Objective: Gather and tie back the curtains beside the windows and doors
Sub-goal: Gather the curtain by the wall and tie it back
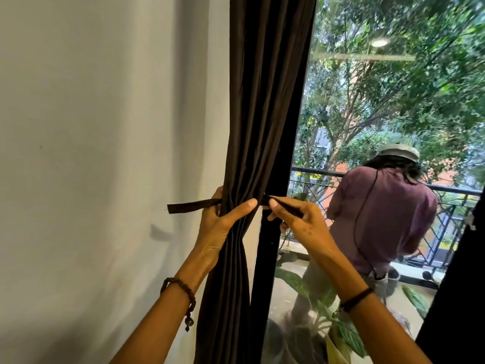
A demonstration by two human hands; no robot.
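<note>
White wall (105, 127) at left, glazed door (367, 114) at right; between them dark curtain (262, 101), bunched in left hand (220, 224). Behind folds, tie strap (189, 206), far end pinched by right hand (296, 219). Risk: pinch slipping, folds spilling loose before knotting.

The dark brown pleated fabric curtain (262, 101) is cut off at twelve and six o'clock; the middle of the narrow dark fabric tie strap (189, 206) is hidden behind it.

The dark brown curtain (257, 114) hangs gathered in narrow folds, a matching band (189, 206) seemingly passing behind it.
</note>
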